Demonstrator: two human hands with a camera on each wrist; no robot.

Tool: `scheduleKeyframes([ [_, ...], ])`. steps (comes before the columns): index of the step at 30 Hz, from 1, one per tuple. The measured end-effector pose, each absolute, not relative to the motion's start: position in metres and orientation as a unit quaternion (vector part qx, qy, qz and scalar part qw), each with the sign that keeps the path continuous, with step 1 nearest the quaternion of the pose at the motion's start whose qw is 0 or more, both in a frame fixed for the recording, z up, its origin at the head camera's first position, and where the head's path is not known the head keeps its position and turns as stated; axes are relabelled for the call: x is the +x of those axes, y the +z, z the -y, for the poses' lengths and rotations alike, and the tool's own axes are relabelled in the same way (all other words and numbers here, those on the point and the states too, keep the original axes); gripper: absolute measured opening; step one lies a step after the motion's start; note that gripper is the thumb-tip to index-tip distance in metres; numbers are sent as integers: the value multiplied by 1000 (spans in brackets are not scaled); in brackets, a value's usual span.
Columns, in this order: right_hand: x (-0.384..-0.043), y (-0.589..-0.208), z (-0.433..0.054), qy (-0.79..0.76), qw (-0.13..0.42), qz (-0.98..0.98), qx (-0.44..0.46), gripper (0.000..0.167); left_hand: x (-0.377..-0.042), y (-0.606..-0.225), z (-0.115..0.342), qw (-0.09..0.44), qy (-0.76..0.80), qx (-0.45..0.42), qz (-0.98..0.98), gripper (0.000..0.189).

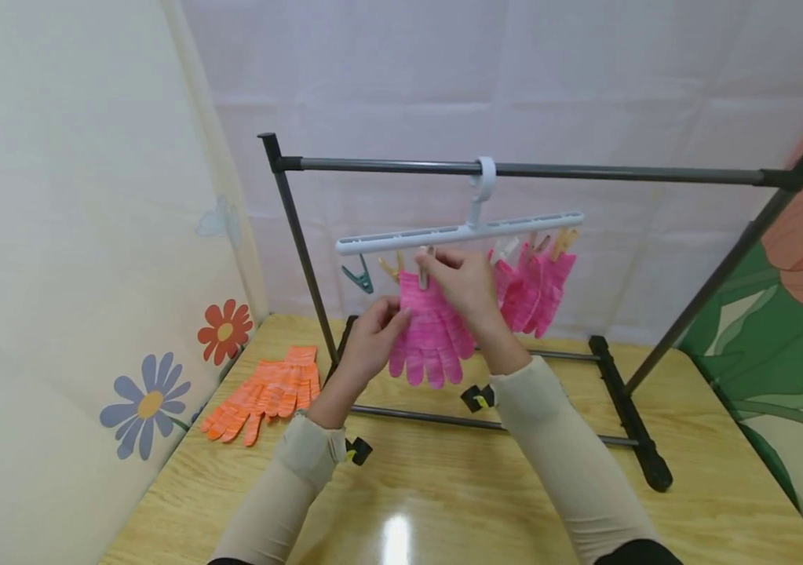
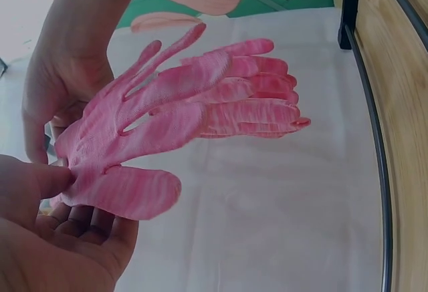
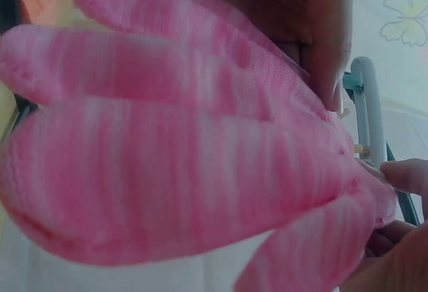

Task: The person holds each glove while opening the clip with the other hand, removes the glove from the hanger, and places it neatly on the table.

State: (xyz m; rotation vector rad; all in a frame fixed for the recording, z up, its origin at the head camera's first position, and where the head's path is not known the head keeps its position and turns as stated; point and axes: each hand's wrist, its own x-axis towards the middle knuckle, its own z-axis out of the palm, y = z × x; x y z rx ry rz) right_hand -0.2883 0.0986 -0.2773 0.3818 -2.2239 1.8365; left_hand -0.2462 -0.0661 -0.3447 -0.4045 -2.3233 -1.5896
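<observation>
Here, the held glove [image 1: 431, 333] hangs lengthwise toward six o'clock from the right hand [image 1: 468, 286] pinching a peg [image 1: 423, 277], the left hand [image 1: 371, 339] gripping its nine-o'clock edge.

The right-wrist view crops the pink glove [image 3: 187, 172].

A pink glove [image 1: 428, 341] with paler streaks is held spread out below the hanger [image 1: 408, 238], cuff up and fingers pointing down. Its left edge is pinched by the left hand [image 1: 375, 337]. A pale clip [image 1: 423, 278] is pinched upright at the cuff by the right hand [image 1: 468, 286], its lower end laid over the fabric. The white bar of the hanger is tilted, its left end lower. More pink gloves [image 1: 538, 294] are hung, fingers down, beneath its right half.
</observation>
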Motion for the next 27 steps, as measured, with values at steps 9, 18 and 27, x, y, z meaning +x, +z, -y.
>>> scheduleKeyframes([
  [9,-289,-276,-97,633,123,757,103,31,-246,-342,64,148,-558,-142,804,23],
  [18,-290,-278,-93,644,150,741,117,24,-245,-342,69,136,-549,-137,813,25],
  [27,-293,-280,-91,644,160,738,123,22,-245,-345,75,138,-547,-140,814,24],
])
